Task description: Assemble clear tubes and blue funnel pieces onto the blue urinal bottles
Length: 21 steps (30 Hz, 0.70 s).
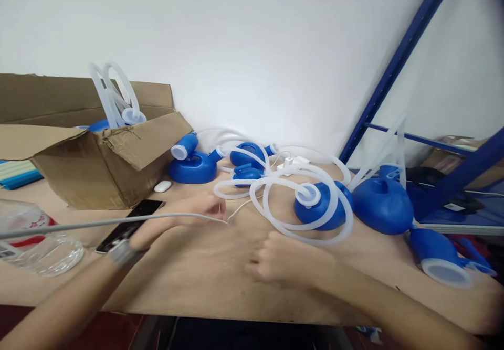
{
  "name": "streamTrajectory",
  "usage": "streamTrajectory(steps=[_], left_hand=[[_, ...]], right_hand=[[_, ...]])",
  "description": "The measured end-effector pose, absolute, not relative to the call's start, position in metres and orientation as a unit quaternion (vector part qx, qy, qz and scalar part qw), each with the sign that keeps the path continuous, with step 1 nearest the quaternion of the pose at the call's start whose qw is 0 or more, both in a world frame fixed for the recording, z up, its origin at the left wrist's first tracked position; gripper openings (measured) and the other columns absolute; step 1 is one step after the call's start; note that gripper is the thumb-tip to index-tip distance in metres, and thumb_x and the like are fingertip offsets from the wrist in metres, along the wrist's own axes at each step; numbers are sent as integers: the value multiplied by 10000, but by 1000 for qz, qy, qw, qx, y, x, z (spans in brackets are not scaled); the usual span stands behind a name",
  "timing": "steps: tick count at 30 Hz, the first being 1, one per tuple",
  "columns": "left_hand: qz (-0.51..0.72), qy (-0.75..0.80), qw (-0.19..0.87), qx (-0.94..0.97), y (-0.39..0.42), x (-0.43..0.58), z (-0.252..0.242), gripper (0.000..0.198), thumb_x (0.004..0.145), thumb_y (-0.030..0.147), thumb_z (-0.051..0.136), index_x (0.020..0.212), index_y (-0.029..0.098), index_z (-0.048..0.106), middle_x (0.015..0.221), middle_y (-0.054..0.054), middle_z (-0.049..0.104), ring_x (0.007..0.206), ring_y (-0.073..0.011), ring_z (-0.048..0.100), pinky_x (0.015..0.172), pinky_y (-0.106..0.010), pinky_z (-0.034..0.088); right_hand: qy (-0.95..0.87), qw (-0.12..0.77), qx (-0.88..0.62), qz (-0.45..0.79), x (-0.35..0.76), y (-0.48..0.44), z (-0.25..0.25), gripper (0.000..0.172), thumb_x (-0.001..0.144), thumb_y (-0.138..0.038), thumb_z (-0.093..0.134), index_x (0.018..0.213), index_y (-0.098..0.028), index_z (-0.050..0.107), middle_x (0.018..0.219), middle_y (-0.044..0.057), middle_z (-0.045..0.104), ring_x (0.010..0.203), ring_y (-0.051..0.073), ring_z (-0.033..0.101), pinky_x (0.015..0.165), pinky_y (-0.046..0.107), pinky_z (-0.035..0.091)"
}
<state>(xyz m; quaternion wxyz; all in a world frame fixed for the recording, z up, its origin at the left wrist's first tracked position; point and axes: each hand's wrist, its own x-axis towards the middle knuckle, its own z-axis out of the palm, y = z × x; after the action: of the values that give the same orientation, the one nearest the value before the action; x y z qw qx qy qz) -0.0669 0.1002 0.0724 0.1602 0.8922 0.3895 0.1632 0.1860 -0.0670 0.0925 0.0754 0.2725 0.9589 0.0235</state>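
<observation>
My left hand (199, 207) is just above the table, its fingers drawn together; what they hold, if anything, is hidden. A pale cable (157, 216) crosses in front of this hand and bends towards the white charger (289, 166). My right hand (281, 258) is a loose fist low over the table, blurred by motion, and its inside does not show. Beyond it lies a blue plastic urinal bottle (315, 214) with a coiled clear hose (271, 224) and a whitish cap (307, 195).
An opened cardboard box (79, 177) holds more hoses at left. A phone (118, 232), a clear water bottle (59, 255) and white earbud case (163, 186) lie near my left arm. More blue bottles (192, 169) stand along the wall. A blue shelf frame (394, 72) rises at right.
</observation>
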Motion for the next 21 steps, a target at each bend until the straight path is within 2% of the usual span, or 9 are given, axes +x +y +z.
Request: streamTrajectory(steps=[1, 3, 5, 8, 11, 15, 18, 20, 21], left_hand=[[168, 391, 151, 892, 105, -59, 75, 238, 936, 408, 721, 938, 171, 706, 893, -20, 713, 751, -158, 659, 691, -289, 547], [203, 413, 119, 880, 113, -42, 77, 298, 901, 411, 711, 720, 187, 632, 684, 9, 640, 624, -147, 590, 591, -265, 431], [269, 456, 72, 845, 118, -28, 71, 341, 947, 425, 597, 693, 200, 563, 671, -12, 612, 637, -170, 576, 584, -285, 368], [349, 492, 22, 797, 122, -19, 51, 332, 990, 457, 460, 782, 211, 539, 737, -40, 621, 699, -195, 595, 623, -295, 371], [372, 488, 18, 790, 125, -22, 26, 252, 962, 437, 481, 979, 201, 569, 736, -16, 636, 667, -193, 625, 633, -289, 418], [383, 498, 19, 778, 133, -29, 6, 373, 942, 379, 509, 1255, 177, 505, 831, -32, 705, 708, -227, 697, 614, -300, 452], [399, 520, 16, 755, 139, -32, 1, 399, 949, 330, 485, 1314, 169, 464, 888, -56, 724, 768, -254, 718, 642, -319, 482], [410, 529, 13, 743, 141, -34, 1, 452, 953, 317, 468, 1369, 145, 427, 939, -81, 725, 805, -274, 716, 677, -349, 507], [414, 528, 13, 741, 142, -34, 1, 480, 954, 308, 456, 1398, 132, 410, 969, -96, 723, 827, -281, 713, 701, -368, 521]], right_hand=[[958, 72, 278, 18, 179, -56, 83, 143, 1028, -252, 572, 959, -207, 689, 904, 37, 758, 751, 194, 678, 604, 313, 398], [949, 16, 314, 16, 174, -28, 65, 148, 1035, -291, 574, 1049, -197, 687, 1026, 56, 757, 912, 214, 701, 684, 313, 455], [925, -60, 376, 9, 175, -1, 49, 159, 1023, -288, 589, 1091, -178, 683, 1118, 80, 739, 1013, 233, 687, 830, 341, 506], [863, -190, 468, -5, 178, 24, 26, 228, 1017, -253, 566, 1216, -189, 659, 1239, 98, 690, 1162, 246, 637, 1004, 387, 504], [816, -248, 522, 0, 178, 30, 7, 354, 993, -255, 573, 1338, -183, 609, 1350, 127, 629, 1268, 276, 585, 1083, 426, 485], [768, -259, 586, 0, 180, 32, -6, 555, 972, -329, 584, 1490, -151, 494, 1533, 189, 485, 1406, 334, 496, 1178, 491, 407], [736, -237, 634, -17, 182, 35, -9, 759, 965, -400, 590, 1623, -136, 320, 1679, 239, 280, 1561, 422, 281, 1239, 584, 284], [729, -222, 646, -33, 182, 37, -9, 853, 970, -428, 581, 1680, -169, 185, 1741, 210, 132, 1609, 440, 116, 1259, 615, 211], [730, -217, 647, -43, 183, 38, -9, 870, 976, -434, 572, 1691, -188, 142, 1756, 187, 83, 1616, 432, 78, 1266, 612, 193]])
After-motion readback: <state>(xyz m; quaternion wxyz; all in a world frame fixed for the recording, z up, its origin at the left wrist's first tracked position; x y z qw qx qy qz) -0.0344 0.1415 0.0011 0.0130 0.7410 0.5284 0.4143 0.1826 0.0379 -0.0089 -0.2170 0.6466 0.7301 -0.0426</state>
